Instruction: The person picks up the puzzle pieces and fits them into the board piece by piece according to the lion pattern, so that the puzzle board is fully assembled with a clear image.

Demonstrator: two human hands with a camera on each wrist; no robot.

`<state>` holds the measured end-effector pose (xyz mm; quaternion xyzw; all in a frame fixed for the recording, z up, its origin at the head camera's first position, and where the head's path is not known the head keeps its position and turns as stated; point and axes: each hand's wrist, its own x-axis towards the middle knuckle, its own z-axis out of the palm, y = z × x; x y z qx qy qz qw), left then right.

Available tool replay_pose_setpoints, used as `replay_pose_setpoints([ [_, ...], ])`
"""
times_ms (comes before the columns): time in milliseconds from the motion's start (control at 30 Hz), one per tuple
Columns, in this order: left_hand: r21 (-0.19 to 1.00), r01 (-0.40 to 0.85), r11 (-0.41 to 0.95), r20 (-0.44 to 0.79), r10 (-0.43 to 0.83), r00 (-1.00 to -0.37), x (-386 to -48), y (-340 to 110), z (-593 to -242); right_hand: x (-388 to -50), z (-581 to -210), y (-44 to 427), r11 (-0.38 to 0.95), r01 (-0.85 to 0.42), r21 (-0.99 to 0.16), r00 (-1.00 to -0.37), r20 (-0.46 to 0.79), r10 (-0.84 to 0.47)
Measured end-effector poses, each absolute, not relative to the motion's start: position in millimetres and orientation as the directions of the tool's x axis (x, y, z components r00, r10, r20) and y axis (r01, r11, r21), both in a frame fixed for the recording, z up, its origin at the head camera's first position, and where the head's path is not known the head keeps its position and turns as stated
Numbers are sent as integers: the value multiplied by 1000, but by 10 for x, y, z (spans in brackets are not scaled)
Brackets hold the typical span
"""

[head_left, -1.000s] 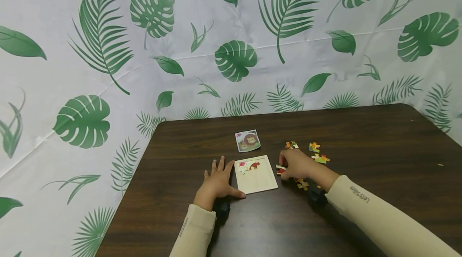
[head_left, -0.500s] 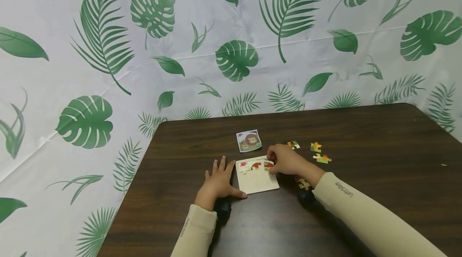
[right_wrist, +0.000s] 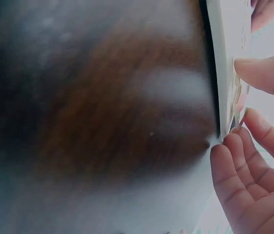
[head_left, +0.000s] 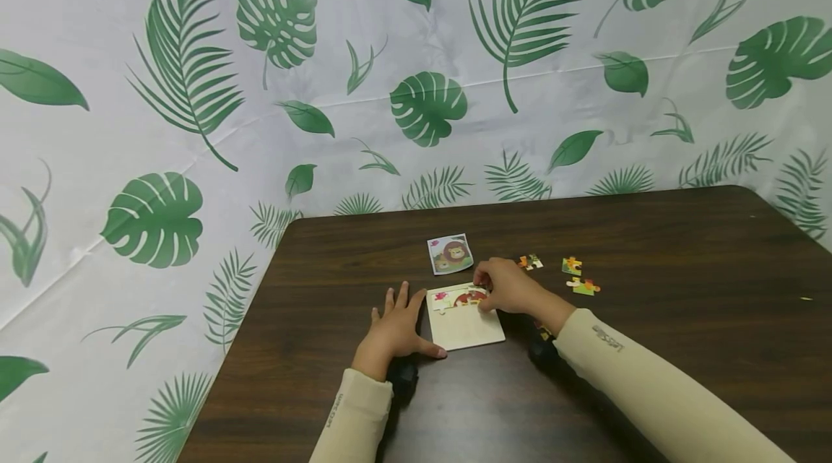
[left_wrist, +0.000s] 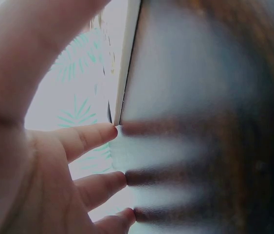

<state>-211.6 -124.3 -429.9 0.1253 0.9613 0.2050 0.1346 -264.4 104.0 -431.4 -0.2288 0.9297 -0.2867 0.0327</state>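
Leaf-print fabric (head_left: pixel 429 109) hangs behind a dark wood-grain table (head_left: pixel 338 261), where a person in cream sleeves has both hands at a small jigsaw. Its pale wooden board (head_left: pixel 464 331) lies flat, the left side framed by the left hand (head_left: pixel 393 329); those fingers are spread and hold nothing. The forefinger touches the board's far left corner and the thumb lies by the near one, a stance that appears to keep the board from sliding. Near the far right corner, the right hand (head_left: pixel 516 288) pinches a red-brown puzzle piece (head_left: pixel 479 295) between thumb and fingers, close beside the red-brown neighbour (head_left: pixel 463 299) in the top row. Whether the pinched piece is seated cannot be told. A pink-flower piece (head_left: pixel 440 298) sits at the row's left end. Just beyond the board lies a lion picture card (head_left: pixel 450 255), seemingly set where a glance can check it. Loose pieces (head_left: pixel 583 287) lie to the right, apparently kept within that hand's reach; others (head_left: pixel 544 333) are partly hidden by the right wrist.
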Motion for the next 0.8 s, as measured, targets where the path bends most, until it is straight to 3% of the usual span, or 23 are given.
replay_pose_setpoints([
  [800,426,186,885,-212,298,-931,-2131,-1245,-4316,-2679,-4269,994,745,-336,-576,-907,-15,-421],
])
